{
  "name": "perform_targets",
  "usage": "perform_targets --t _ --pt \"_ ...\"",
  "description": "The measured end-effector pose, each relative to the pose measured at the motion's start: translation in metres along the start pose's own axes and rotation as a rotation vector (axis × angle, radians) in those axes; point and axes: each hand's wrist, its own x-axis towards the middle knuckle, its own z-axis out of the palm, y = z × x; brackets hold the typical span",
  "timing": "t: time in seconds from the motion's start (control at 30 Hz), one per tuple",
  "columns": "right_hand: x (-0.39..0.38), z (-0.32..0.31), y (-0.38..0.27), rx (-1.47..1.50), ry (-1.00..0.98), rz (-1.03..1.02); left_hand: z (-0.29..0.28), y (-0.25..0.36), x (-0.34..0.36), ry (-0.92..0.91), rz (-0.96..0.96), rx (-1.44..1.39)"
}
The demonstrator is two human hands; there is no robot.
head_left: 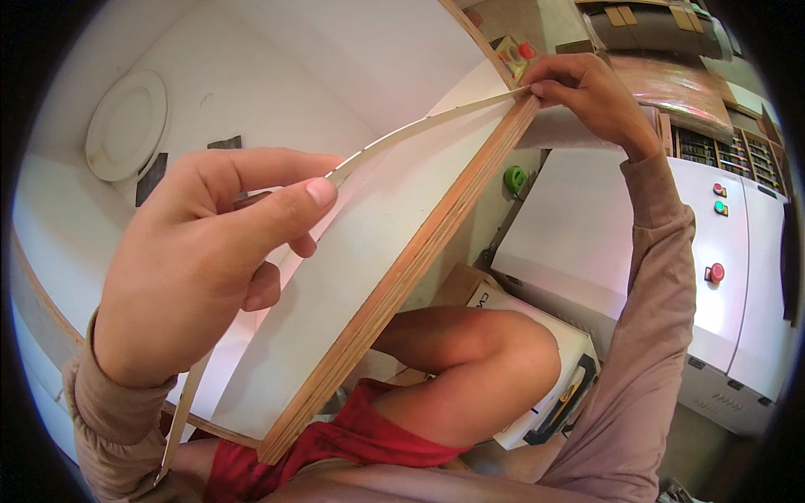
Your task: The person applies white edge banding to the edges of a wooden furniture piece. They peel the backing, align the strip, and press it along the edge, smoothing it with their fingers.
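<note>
Strip (411,128) pinched in half-curled left hand (201,243) and, at far corner of plywood edge (402,278), in bunched right hand (591,88); partly hidden behind left hand, lower end hard to discern.

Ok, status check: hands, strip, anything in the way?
Left hand pinching pale strip. Right hand pinching it at far end of plywood edge. Strip bowed between hands. Perhaps in the way: bent knee, beside the edge.

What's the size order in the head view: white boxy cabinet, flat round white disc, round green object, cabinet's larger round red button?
1. White boxy cabinet
2. Flat round white disc
3. Round green object and larger round red button: too alike to rank
</note>
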Motion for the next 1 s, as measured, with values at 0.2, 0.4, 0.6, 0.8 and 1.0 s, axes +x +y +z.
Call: perform_targets --t 0.2,0.4,0.6,0.8,1.0 --pt "0.001 -0.002 -0.001 -0.014 -0.031 0.023 -0.001 -0.001 -0.002 0.002 -0.019 -0.004" --pt "0.001 -0.006 -0.005 -0.016 -0.061 0.115 -0.003 -0.004 0.0 -0.019 -0.014 -0.005" --pt "0.004 -0.01 -0.001 0.03 -0.071 0.151 -0.005 -0.002 0.0 -0.058 0.005 -0.001" --pt "0.007 -0.012 0.006 0.084 -0.092 0.129 -0.001 -0.004 -0.002 -0.053 -0.005 -0.041" --pt "0.007 -0.015 0.008 0.033 -0.134 0.237 0.003 -0.005 -0.005 -0.082 -0.054 -0.028"
